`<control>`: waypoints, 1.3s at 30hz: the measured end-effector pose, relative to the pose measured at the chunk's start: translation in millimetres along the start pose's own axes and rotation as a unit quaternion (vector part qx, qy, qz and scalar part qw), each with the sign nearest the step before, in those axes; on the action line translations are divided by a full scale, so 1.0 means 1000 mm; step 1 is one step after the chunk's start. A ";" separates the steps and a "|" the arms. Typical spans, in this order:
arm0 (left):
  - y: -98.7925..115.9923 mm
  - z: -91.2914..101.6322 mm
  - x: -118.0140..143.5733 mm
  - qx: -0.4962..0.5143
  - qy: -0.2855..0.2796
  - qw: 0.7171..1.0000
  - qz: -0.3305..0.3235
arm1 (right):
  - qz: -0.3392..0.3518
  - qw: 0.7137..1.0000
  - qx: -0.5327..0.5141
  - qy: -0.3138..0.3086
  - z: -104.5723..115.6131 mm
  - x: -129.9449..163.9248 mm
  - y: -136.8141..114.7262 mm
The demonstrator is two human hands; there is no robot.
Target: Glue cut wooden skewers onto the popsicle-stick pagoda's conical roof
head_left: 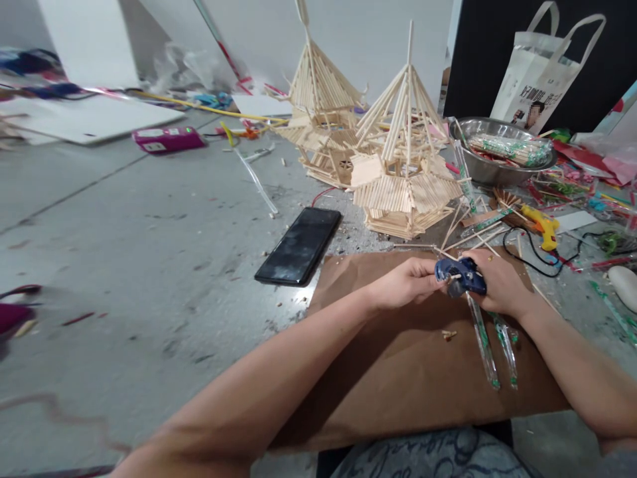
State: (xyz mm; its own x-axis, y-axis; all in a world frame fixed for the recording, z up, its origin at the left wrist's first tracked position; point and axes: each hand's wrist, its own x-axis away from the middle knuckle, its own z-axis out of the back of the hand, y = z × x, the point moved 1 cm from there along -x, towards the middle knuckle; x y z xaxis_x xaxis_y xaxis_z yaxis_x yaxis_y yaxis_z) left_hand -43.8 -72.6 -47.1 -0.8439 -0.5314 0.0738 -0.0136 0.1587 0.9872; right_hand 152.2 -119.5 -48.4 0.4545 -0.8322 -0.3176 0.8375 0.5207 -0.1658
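Observation:
My right hand [497,282] is closed around a dark blue hand tool [470,273], which looks like a small cutter. At the tool's left end, the thumb and fingers of my left hand [411,284] are pinched together. A short pale end of a thin wooden stick [455,277] shows between these fingertips and the tool; the rest is hidden. Below both hands lies a brown cardboard sheet [398,385]. On it are two clear wrappers with green print [482,342] and a few short cut stick pieces [448,334].
Two stick-built pavilion models [408,189] stand beyond the cardboard. A black phone [298,245] lies left of it. To the right are loose sticks, a yellow glue gun [545,226] with its cord, and a metal bowl [497,174] of wrapped sticks. A white bag [535,79] stands behind.

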 end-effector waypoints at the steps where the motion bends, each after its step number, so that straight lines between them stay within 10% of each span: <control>1: -0.003 0.000 -0.001 0.012 -0.004 1.000 0.009 | -0.001 1.000 0.002 -0.006 0.000 0.000 0.000; 19: 0.001 0.000 -0.003 -0.101 0.052 0.989 -0.089 | -0.112 0.992 0.061 0.001 -0.007 0.004 -0.002; 27: -0.014 -0.005 -0.004 -0.291 0.274 0.905 -0.150 | -0.156 0.985 0.071 0.019 -0.009 -0.002 -0.008; 39: 0.001 -0.008 -0.004 -0.043 0.096 0.987 -0.123 | -0.096 0.995 0.001 -0.019 -0.002 0.001 -0.005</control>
State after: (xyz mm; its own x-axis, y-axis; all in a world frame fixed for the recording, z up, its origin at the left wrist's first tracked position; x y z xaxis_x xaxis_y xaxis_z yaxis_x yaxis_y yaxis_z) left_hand -36.4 -76.5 -45.2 -0.7032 -0.6943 -0.1532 -0.1537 -0.0620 0.9862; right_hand 147.5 -122.3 -49.5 0.2980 -0.9228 -0.2441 0.9104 0.3517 -0.2180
